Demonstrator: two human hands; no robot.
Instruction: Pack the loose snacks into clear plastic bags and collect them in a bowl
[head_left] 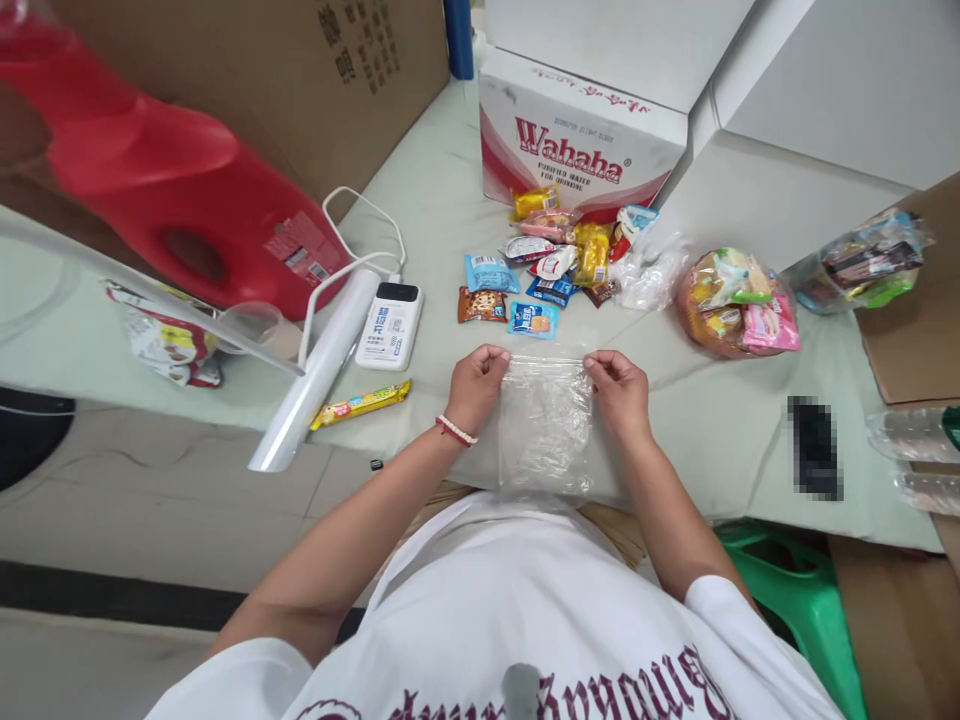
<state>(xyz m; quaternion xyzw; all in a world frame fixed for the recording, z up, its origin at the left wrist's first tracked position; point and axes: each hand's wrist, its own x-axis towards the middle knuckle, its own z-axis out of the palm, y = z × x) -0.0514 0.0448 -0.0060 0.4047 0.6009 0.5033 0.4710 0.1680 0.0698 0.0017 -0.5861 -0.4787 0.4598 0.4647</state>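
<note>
A clear, empty plastic bag [545, 425] hangs over the table's near edge, held by its top corners. My left hand [477, 385] pinches the top left corner; a red and white bead bracelet sits on that wrist. My right hand [616, 388] pinches the top right corner. Just beyond the bag lies a pile of small snack packets [551, 255], the closest being a blue one [533, 319] and a brown cookie one [482, 304].
A Wahaha carton [577, 140] stands behind the snacks. A filled bag of snacks [735, 300] lies right, another [862, 262] farther right. Left are a white power bank [389, 324], a white tube [319, 375], a yellow candy bar [361, 404] and a red jug [172, 190]. A green stool [795, 590] sits lower right.
</note>
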